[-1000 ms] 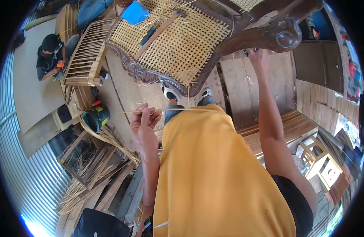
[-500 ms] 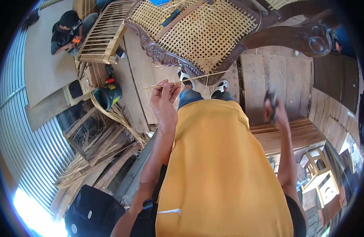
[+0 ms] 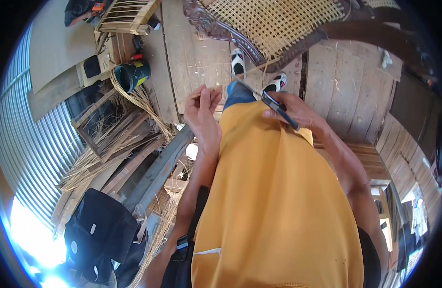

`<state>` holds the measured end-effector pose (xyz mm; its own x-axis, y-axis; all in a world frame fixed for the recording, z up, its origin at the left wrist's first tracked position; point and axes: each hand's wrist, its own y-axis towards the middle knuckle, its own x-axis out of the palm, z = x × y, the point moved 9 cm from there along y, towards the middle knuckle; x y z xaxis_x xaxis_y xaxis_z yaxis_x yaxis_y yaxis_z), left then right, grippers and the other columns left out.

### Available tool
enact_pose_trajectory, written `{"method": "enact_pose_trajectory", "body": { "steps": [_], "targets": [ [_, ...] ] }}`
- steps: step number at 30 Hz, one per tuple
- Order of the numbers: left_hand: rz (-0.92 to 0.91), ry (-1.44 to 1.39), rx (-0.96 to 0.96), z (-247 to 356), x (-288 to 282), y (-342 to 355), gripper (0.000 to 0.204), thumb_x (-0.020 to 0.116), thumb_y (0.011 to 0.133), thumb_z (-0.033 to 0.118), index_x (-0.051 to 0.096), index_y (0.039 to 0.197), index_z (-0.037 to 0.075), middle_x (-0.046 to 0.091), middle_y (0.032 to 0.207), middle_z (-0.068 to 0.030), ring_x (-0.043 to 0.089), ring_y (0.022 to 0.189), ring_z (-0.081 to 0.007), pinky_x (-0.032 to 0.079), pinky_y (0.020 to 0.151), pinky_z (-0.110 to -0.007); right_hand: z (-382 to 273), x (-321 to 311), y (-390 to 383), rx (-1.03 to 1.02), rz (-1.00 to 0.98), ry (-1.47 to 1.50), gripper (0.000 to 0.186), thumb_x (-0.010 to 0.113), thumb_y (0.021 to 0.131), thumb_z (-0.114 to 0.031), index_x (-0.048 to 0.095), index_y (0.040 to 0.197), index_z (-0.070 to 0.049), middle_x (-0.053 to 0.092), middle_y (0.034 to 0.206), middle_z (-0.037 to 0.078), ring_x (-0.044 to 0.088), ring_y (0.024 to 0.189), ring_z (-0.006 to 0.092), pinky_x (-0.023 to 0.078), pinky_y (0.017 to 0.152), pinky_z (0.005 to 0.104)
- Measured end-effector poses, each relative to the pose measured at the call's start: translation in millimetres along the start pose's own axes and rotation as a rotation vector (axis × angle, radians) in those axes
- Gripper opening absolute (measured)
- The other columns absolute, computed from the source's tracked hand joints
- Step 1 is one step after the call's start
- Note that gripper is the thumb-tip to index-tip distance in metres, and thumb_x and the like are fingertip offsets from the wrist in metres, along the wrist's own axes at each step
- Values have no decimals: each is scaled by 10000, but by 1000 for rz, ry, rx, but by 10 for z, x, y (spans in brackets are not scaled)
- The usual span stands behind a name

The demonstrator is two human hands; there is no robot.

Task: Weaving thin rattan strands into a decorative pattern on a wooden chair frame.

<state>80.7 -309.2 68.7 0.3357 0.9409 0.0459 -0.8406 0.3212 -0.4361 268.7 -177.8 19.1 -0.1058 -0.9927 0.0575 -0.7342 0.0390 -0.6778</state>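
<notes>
My left hand (image 3: 202, 108) is curled with its fingertips pinched on a thin cane strip, hard to make out against my yellow apron (image 3: 278, 201). Just to the right, my right hand (image 3: 295, 113) grips a dark-handled tool (image 3: 283, 115) at the front of the apron; its narrow end points up and left and is partly blurred. Beyond both hands stands a carved dark-wood chair (image 3: 218, 31) with a woven cane seat (image 3: 274, 24), loose strands at its near corner. My shoes are below that corner.
A co-worker (image 3: 79, 12) sits at upper left beside a slatted wooden frame (image 3: 122, 14). Below are a dark bucket (image 3: 127, 79), bundles of cane (image 3: 94, 170), timber offcuts and a black backpack (image 3: 98, 230). A low plank bench (image 3: 350, 156) is behind my right arm.
My right hand has come from beside the chair leg down and inward to my apron, carrying the tool. My left hand moved right and up. The chair appears higher in view.
</notes>
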Motion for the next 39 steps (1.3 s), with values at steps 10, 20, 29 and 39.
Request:
{"method": "enact_pose_trajectory", "body": {
  "steps": [10, 20, 29, 39],
  "targets": [
    [-276, 1085, -183, -655, -461, 804, 292, 624, 939, 210, 636, 1122, -17, 680, 946, -130, 689, 824, -166, 541, 731, -290, 368, -267, -348, 5, 364, -241, 544, 766, 760, -481, 561, 926, -6, 622, 710, 98, 548, 565, 156, 442, 534, 325],
    [-400, 924, 980, 925, 2170, 1941, 157, 706, 839, 167, 690, 866, 13, 648, 880, -149, 643, 816, -327, 522, 708, -390, 1310, -1399, -1114, 86, 1473, 609, 257, 683, 903, -293, 535, 885, -84, 514, 657, -11, 493, 530, 63, 390, 471, 212],
    [-706, 977, 1492, 689, 3417, 1751, 193, 730, 788, 141, 671, 953, 60, 620, 881, -134, 595, 859, -326, 511, 768, -412, 1837, -3395, -762, 472, 1283, 202, 515, 692, 879, -440, 597, 1116, 8, 663, 1020, 85, 609, 886, 207, 476, 782, 372],
    [-943, 866, 1685, 258, 3487, 1521, 147, 652, 772, 54, 629, 916, 70, 546, 1010, -81, 537, 1010, -252, 431, 886, -422, 1578, -2326, -1059, -331, 2027, 297, 311, 677, 918, -327, 610, 973, -29, 544, 720, 18, 521, 628, 111, 438, 571, 273]
  ]
}}
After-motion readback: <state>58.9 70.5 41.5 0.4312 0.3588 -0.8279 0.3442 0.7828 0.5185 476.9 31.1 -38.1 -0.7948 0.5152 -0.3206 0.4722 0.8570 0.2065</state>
